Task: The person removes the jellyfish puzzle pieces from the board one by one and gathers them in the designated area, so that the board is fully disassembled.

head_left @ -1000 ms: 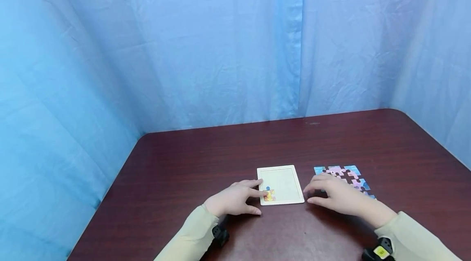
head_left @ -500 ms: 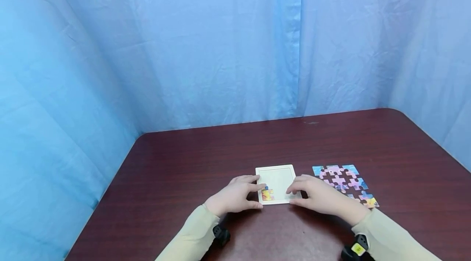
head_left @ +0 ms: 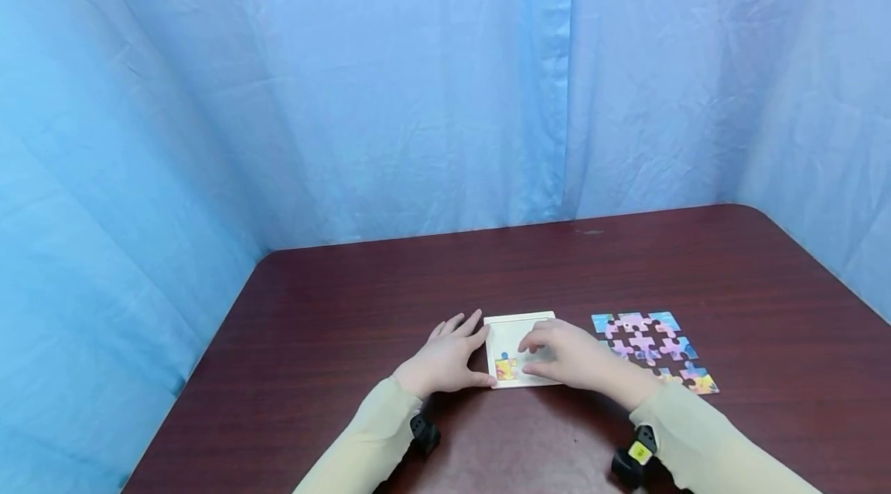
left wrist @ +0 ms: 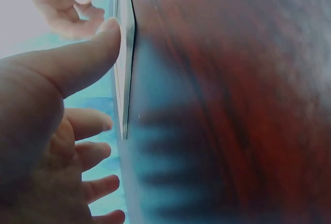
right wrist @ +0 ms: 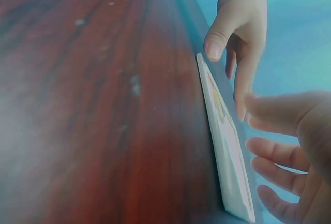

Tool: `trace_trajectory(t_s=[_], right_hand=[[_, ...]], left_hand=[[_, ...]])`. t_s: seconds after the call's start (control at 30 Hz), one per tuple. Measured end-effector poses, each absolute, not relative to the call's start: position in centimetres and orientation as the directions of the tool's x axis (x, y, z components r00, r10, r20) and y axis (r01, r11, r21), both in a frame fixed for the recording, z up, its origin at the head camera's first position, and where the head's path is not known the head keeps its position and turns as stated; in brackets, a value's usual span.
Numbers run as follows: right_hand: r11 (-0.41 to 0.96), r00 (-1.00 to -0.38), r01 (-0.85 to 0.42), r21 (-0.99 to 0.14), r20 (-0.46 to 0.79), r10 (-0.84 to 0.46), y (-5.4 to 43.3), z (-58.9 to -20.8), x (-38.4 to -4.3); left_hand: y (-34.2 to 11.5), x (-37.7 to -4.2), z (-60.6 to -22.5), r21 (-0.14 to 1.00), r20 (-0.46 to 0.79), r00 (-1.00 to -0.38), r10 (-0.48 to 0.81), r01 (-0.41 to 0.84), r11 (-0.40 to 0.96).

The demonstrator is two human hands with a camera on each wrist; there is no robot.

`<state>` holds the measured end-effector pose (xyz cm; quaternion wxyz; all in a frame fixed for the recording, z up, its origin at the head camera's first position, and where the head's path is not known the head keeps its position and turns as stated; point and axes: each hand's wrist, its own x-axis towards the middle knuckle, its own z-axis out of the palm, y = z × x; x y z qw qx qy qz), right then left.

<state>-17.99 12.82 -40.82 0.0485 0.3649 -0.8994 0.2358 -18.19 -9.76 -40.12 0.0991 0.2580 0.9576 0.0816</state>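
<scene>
A cream puzzle tray (head_left: 489, 328) lies flat on the table, with yellow-orange jigsaw pieces (head_left: 506, 370) in its near left corner and a blue knob sticking up from them. My left hand (head_left: 445, 362) spreads its fingers at the tray's left side; its thumb is at the near left corner and its index fingertip near the left edge. Over the tray's right half hovers my right hand (head_left: 574, 355), fingers loosely bent, a gap showing between thumb and index finger. I see no piece in it. In the right wrist view the tray (right wrist: 220, 151) appears edge-on below both hands.
Right of the tray, several pink, blue and yellow jigsaw pieces (head_left: 643, 343) lie loosely arranged; the right forearm hides some. The dark red wooden table (head_left: 362, 301) is bounded by blue curtains (head_left: 418, 92) behind and at both sides.
My right hand has moved left from beside the loose pieces to above the tray. My left hand has lifted its index finger off the corner pieces and spread its fingers at the tray's left side.
</scene>
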Motion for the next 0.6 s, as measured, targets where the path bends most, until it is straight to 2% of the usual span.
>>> trace_trajectory(t_s=[0.6], right_hand=[[0.589, -0.714, -0.689, -0.421, 0.255, -0.653, 10.8, -41.3, -19.3]], left_hand=[[-9.5, -18.5, -40.6, 0.186, -0.187, -0.839, 0.511, 0.480, 0.857]])
